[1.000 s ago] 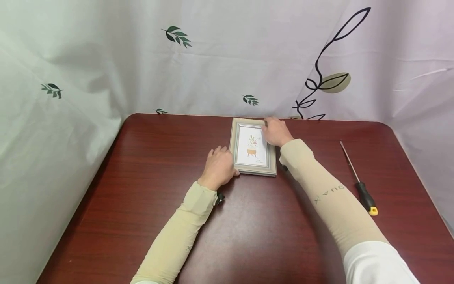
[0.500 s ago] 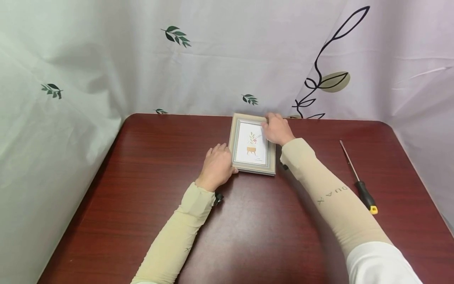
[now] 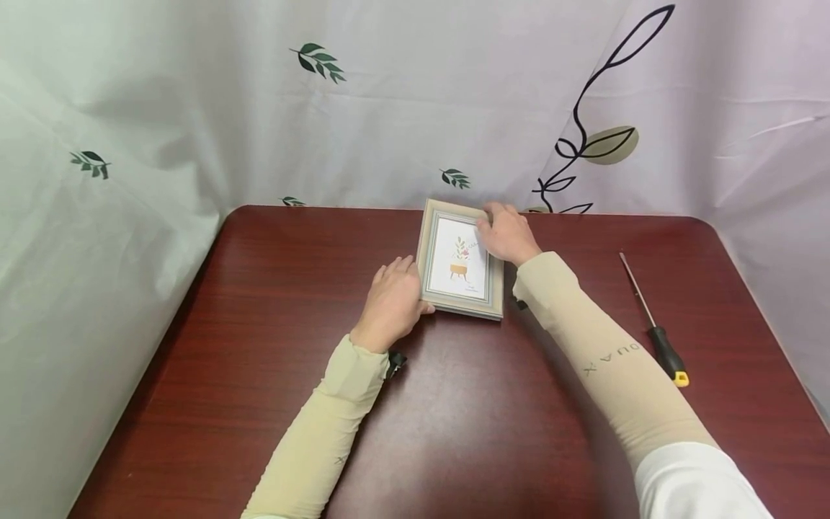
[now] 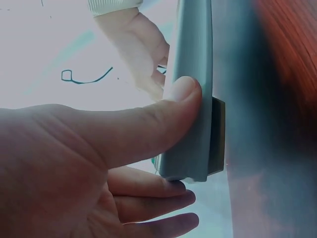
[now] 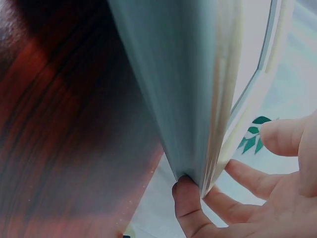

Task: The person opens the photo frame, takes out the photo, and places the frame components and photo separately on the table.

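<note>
A beige picture frame (image 3: 459, 277) with a potted-plant print faces up near the table's far edge, its far end raised. My left hand (image 3: 392, 301) grips its near left corner. In the left wrist view, the thumb presses the frame's grey-blue side (image 4: 190, 49), while the fingers lie beyond the corner. A dark block-like piece (image 4: 218, 136) juts from the frame's back there. My right hand (image 3: 509, 234) holds the far right corner. Seen from the right wrist, one fingertip (image 5: 185, 186) bends round the frame's end; the thumb stands off its front.
To the right, a screwdriver (image 3: 653, 324) with a black and yellow handle lies on the dark red wooden table (image 3: 467, 418). A pale curtain (image 3: 389, 122) with leaf prints hangs right behind the table's far edge.
The picture frame's far end has risen and turned slightly, its near edge staying low. My left hand has shifted a little forward and left with it. The screwdriver lies as before.
</note>
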A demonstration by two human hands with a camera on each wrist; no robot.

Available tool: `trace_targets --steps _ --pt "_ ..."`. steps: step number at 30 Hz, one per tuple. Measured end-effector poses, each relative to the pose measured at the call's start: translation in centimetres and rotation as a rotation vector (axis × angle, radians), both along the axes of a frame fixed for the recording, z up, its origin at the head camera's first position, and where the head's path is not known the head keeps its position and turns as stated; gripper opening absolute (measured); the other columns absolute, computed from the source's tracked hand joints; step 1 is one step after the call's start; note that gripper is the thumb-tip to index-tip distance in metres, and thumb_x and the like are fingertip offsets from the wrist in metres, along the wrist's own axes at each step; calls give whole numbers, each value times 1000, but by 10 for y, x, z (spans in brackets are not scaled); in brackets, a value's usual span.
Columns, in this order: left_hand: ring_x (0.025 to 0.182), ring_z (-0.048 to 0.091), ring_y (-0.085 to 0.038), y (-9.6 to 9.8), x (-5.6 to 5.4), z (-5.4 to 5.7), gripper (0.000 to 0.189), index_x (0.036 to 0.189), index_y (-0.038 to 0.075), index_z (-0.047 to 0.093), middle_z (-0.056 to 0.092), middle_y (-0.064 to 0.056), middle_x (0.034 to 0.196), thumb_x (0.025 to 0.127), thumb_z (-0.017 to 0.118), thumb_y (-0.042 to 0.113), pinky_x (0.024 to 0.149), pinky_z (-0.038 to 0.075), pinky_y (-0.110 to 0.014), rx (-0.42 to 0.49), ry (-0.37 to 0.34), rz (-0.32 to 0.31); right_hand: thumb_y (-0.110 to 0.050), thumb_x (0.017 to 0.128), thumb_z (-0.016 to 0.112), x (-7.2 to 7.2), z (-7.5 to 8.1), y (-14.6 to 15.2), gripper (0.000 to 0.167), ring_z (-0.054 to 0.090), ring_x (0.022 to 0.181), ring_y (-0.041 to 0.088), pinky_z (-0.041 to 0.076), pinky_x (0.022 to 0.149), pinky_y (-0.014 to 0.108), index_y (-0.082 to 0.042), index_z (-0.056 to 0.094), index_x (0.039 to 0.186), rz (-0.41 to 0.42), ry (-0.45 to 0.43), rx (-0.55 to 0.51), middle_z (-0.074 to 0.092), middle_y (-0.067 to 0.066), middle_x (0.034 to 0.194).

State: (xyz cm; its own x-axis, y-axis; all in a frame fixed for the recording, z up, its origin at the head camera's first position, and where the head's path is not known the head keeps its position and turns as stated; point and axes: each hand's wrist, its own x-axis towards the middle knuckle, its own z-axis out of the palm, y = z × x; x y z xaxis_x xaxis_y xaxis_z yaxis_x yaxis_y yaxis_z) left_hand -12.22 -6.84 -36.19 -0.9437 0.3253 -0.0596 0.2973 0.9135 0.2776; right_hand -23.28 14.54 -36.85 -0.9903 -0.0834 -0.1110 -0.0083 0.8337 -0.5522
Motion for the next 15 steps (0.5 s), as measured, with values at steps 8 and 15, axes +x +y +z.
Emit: trace_targets --steps 8,15 --pt "144 36 -39 1 4 7 74 141 -11 49 44 -24 152 86 81 27 120 25 -51 17 21 3 -33 106 39 4 7 2 54 35 140 43 29 116 54 -5 38 153 -14 -6 -24 39 24 152" --pt "140 42 -38 1 8 11 69 133 -8 56 50 -24 146 81 86 26 118 29 -52 58 75 -3 -37 106 41 8 9 4 56 36 139 41 31 115 54 -7 39 153 -25 -8 -69 39 22 152"
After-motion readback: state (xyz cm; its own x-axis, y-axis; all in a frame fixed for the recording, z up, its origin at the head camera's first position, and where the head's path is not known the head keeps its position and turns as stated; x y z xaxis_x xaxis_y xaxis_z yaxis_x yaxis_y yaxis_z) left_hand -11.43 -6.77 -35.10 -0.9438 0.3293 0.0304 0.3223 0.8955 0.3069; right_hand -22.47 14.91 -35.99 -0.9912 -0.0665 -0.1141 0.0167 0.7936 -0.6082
